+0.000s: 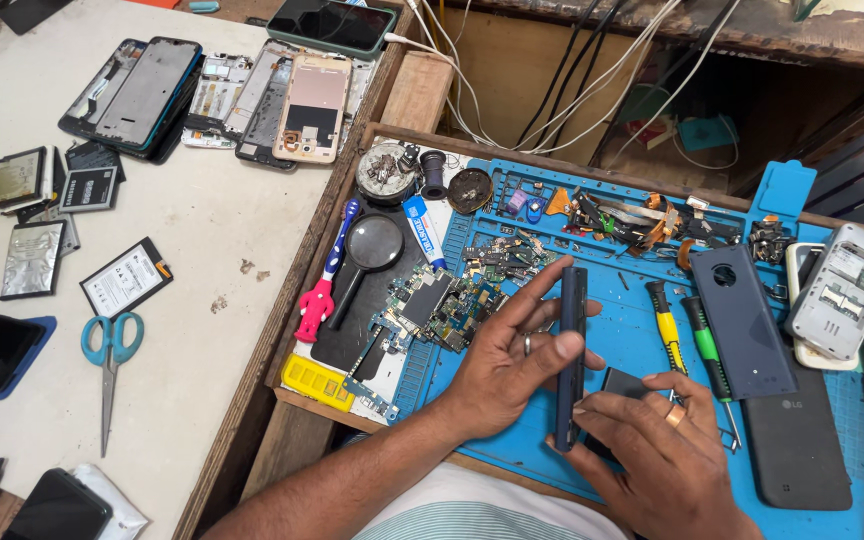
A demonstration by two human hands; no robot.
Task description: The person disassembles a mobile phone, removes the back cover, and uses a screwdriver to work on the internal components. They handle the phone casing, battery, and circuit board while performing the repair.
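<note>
A cluttered tabletop [202,230] carries a blue repair mat [632,340] strewn with small parts too tangled to count. The left hand [512,360] holds a dark phone [571,350] on edge above the mat, its grip pinching the phone's sides. The right hand [652,450] pinches the phone's lower end; its wrist is cut off by the frame. Two screwdrivers [687,340] lie beside it, one pair of scissors [110,360] far left.

phone [571,350]: dark matt plastic | mat [632,340]: smooth blue rubber | table [202,230]: worn laminate
</note>
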